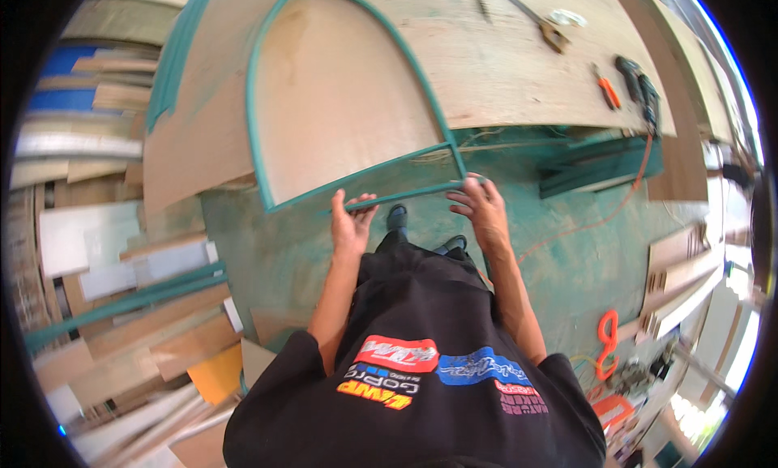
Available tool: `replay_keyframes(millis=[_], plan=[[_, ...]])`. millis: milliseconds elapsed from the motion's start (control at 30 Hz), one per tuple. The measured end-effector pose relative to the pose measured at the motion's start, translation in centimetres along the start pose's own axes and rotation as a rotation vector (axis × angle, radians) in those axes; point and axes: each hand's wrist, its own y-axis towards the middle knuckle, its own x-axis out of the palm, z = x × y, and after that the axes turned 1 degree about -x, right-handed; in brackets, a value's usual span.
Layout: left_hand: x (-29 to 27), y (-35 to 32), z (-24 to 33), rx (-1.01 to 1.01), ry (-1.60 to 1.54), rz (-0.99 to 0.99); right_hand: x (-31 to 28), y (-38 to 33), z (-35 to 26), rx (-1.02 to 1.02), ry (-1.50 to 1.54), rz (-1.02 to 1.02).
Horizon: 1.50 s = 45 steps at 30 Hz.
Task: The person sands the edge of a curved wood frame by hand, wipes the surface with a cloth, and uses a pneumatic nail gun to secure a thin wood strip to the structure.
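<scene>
A pointed-arch frame (257, 128) of green strips lies on the plywood worktable (502, 87), with pale wood showing inside it. Its lower crossbar (356, 178) slants along the table's near edge, and a short side leg juts past that bar at the right. Between my hands runs a thin green strip (413, 192), just below the crossbar. The fingers of my left hand (350, 229) hold its left end, thumb against it. My right hand (485, 213) pinches the strip's right end where it meets the side leg; its fingertips are partly hidden there.
On the table lie a handsaw (553, 37), orange-handled pliers (606, 89) and a dark power tool (640, 87). An orange cord (604, 217) trails onto the green-stained floor. Green strips (174, 59) rest at the table's left; stacked boards (121, 265) line the left side.
</scene>
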Motion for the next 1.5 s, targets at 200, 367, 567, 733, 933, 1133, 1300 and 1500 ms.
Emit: replay_keyframes(millis=[200,367,567,733,933,1133,1300,1500], plan=[[6.7,-6.5,1.8,0.376,0.218,-0.232,-3.4,-0.7,1.9,0.097,0.25,0.0],[7.2,-8.5,3.3,0.508,0.219,-0.477,-2.8,-0.8,1.0,0.094,0.4,-0.124],[8.0,-10.0,4.9,0.655,0.344,-0.525,-2.9,0.3,2.1,0.199,-0.158,-0.109],[9.2,-9.0,5.1,0.772,0.452,-0.536,0.5,-2.0,0.9,-0.295,-1.133,-0.382],[11.2,-9.4,4.8,0.697,0.492,-0.674,7.4,-2.6,0.8,-0.32,-0.97,-0.501],[15.7,-8.7,4.6,0.934,0.767,-0.621,9.5,0.3,1.8,-0.498,-0.906,-0.374],[17.1,-6.8,7.0,0.815,1.073,-0.587,11.6,2.7,0.6,-0.3,-0.373,-0.353],[18.1,-1.7,7.8,0.676,1.239,-0.615,8.9,8.6,-4.2,-0.297,-0.809,-0.433]])
